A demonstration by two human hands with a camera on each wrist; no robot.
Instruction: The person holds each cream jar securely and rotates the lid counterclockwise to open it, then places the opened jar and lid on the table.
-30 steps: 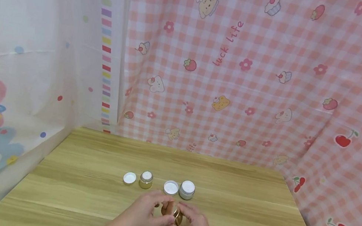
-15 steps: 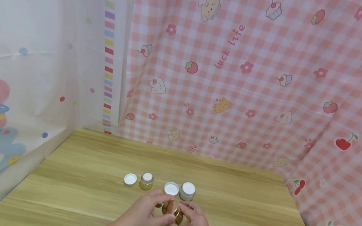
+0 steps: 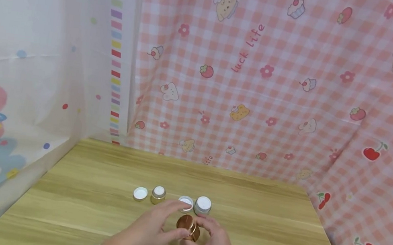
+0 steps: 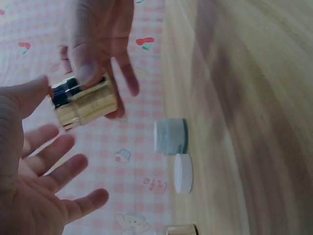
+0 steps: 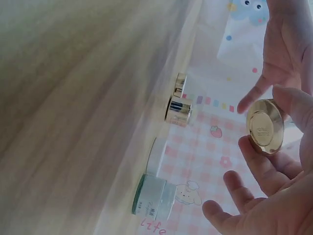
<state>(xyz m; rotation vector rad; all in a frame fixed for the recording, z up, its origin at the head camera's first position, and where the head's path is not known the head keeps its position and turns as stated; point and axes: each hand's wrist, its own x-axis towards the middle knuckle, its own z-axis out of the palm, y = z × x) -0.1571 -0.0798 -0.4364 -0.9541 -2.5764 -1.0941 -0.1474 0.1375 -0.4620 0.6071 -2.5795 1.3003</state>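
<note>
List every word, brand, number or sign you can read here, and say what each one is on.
"luck life": on the pink checked cloth, large lettering in the head view.
"life": on the same cloth, smaller, near the table's far edge.
Held gold jar: raised lettering on its round end, too blurred to read.
Pale jar: print on its side, too blurred to read.
</note>
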